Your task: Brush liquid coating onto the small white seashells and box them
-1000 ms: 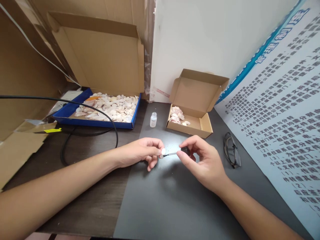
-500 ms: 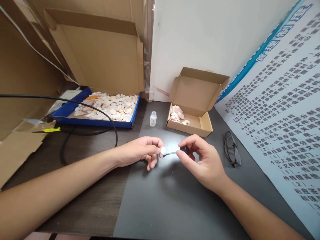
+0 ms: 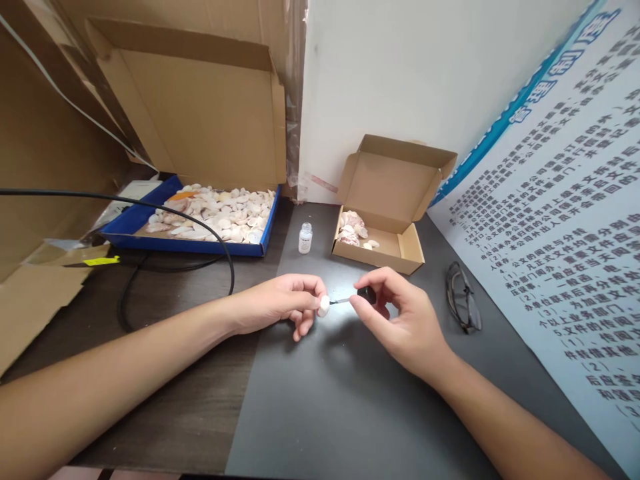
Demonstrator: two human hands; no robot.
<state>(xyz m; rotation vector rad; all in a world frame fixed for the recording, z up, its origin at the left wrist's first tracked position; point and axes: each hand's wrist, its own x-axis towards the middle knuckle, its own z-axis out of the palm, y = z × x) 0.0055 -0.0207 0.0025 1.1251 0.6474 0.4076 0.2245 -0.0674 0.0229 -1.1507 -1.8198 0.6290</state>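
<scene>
Between thumb and fingers, my left hand (image 3: 293, 303) pinches a small white seashell (image 3: 324, 307) above the grey mat. My right hand (image 3: 400, 313) grips the black cap of a small applicator brush (image 3: 367, 295). Its thin stem points left, and the dark tip is at the shell's right side; whether it touches cannot be made out. Behind the hands, a small uncapped glass bottle (image 3: 305, 240) with a pale label and whitish contents stands upright on the mat.
A blue-sided carton (image 3: 185, 247) full of shells lies back left, a black cable (image 3: 233, 267) looping before it. A small cardboard box (image 3: 415, 247) holding several shells is back right. Folded eyeglasses (image 3: 463, 300) lie right of my right hand, beside a printed poster (image 3: 565, 253).
The applicator has shifted slightly up and left with my right hand, its stem a little differently angled at the shell. My left hand keeps hold of the shell, almost still.
</scene>
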